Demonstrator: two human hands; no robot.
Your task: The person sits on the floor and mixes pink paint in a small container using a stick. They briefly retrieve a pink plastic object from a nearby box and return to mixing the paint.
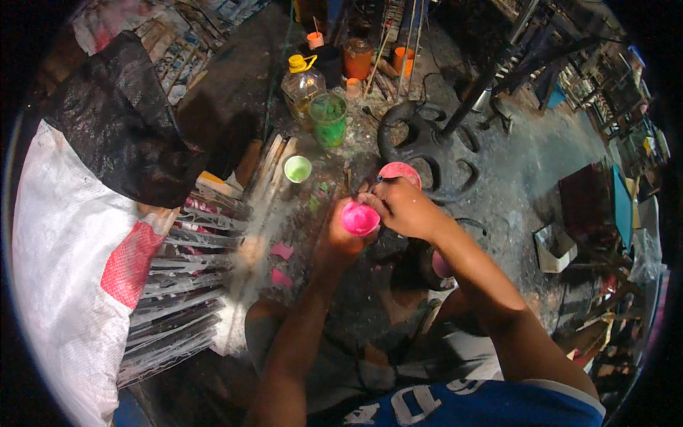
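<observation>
Left hand (331, 233) wrapped round small pink-coated cup (360, 218), mouth up; cup probably light, thin-walled, easily squeezed, best cradled low round its sides; right hand (408, 208) bunched by rim, cannot tell what it pinches

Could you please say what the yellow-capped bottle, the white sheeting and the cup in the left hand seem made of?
Yellow-capped bottle: probably clear, glossy plastic; its wall is see-through.
White sheeting: likely woven plastic, fairly matt, by its fine texture and creases.
Cup in the left hand: plastic or paper; bright pink inside, but too small to tell.
</observation>
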